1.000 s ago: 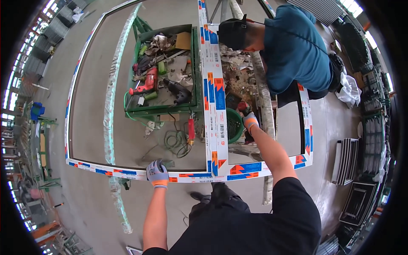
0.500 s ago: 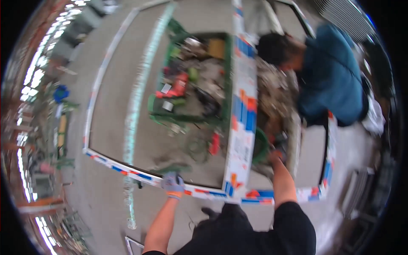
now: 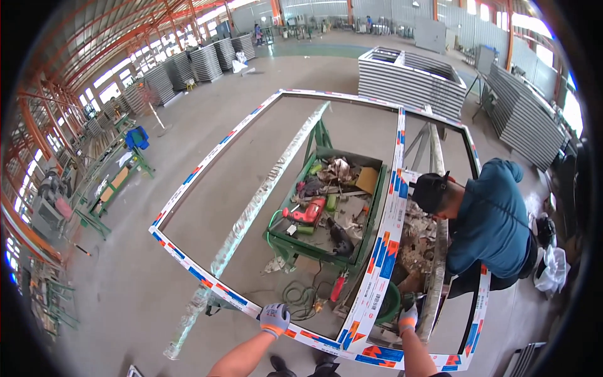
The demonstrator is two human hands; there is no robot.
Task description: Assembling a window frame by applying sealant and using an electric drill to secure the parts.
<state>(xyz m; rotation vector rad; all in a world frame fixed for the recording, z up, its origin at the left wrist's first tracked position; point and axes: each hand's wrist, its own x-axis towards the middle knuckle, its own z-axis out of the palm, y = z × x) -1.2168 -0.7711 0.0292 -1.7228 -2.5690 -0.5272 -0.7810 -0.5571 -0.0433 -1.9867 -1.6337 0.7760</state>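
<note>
**Striped film on the frame, cardboard in the tray**

A white protective film with orange and blue printed blocks (image 3: pixel 384 248) wrapped the window frame's bars, along the near rail, the left side and the upright middle bar. A brown cardboard piece (image 3: pixel 366 180) lay tilted in the green tray (image 3: pixel 306 249) beneath. Its print was too small to tell.

Prob. factory hall: stacked frames (image 3: pixel 411 78), steel roof trusses (image 3: pixel 119 31), concrete floor (image 3: pixel 125 295).
</note>
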